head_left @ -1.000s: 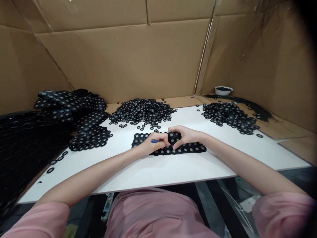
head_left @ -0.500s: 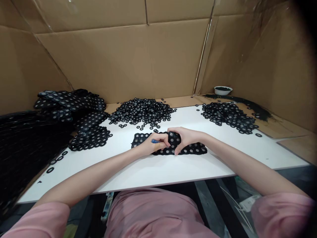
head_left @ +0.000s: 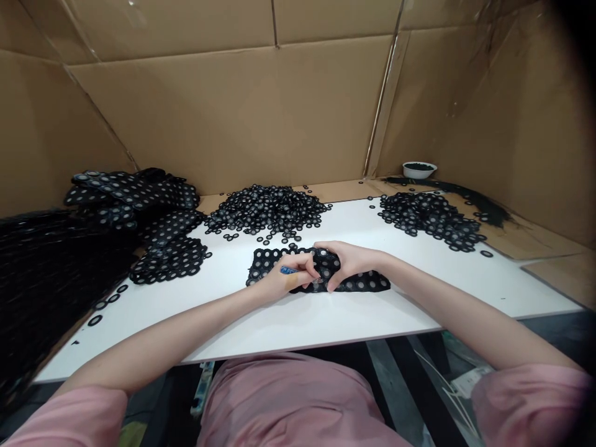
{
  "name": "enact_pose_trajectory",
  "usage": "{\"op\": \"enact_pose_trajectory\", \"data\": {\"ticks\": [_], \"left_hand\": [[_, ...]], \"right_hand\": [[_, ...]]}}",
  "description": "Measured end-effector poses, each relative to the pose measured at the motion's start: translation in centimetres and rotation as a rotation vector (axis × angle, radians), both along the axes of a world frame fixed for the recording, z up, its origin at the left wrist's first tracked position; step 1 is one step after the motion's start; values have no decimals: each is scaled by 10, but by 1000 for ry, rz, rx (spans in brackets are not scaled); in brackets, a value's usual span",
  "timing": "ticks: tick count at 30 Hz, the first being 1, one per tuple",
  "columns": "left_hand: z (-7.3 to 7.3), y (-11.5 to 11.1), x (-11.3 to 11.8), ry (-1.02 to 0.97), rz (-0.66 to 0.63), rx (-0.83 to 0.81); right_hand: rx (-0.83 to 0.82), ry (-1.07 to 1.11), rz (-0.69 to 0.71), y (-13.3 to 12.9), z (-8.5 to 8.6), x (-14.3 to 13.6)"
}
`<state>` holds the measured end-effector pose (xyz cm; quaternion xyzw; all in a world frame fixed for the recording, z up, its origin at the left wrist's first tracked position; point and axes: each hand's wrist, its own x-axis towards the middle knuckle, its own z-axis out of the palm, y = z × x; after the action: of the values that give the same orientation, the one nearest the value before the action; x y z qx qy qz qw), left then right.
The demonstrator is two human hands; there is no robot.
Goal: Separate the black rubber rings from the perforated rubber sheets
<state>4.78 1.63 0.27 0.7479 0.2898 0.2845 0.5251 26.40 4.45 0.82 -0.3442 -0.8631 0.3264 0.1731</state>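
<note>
On the white board lies a black strip of joined rings (head_left: 363, 284), its pale round openings set in rows. My left hand (head_left: 292, 276) is closed around a slim tool with a blue handle (head_left: 288, 270); its tip meets the strip near the middle and cannot be made out. My right hand (head_left: 347, 262) grips the strip from the right, thumb at the near edge and fingers at the far edge, so that the part between them bulges up. The strip's left end rests flat beyond my left wrist.
Heaps of loose black rings lie at the back centre (head_left: 270, 211) and back right (head_left: 431, 217). Folded ringed pieces (head_left: 135, 192) and a shiny black mass (head_left: 56, 279) fill the left. A white bowl (head_left: 419, 170) stands at the right rear, before cardboard walls (head_left: 233, 112).
My left hand has shifted slightly toward me and down, and the blue handle has tilted a little. My right hand keeps its hold on the strip with hardly any movement.
</note>
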Motion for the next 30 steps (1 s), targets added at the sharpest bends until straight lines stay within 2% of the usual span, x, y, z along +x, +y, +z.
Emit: {"op": "enact_pose_trajectory", "data": {"ticks": [5, 14, 17, 21, 25, 30], "left_hand": [[3, -1, 2, 45, -19, 64], [6, -4, 6, 83, -123, -9], [5, -2, 6, 24, -72, -81], [8, 9, 3, -113, 35, -140], [10, 24, 2, -146, 106, -19], [1, 38, 2, -71, 141, 121]], "right_hand": [[17, 7, -35, -1, 0, -1], [23, 0, 32, -4, 10, -4], [3, -45, 28, 0, 11, 1], [-30, -126, 105, 9, 16, 14], [-7, -69, 92, 17, 14, 18], [93, 11, -47, 20, -5, 3]]}}
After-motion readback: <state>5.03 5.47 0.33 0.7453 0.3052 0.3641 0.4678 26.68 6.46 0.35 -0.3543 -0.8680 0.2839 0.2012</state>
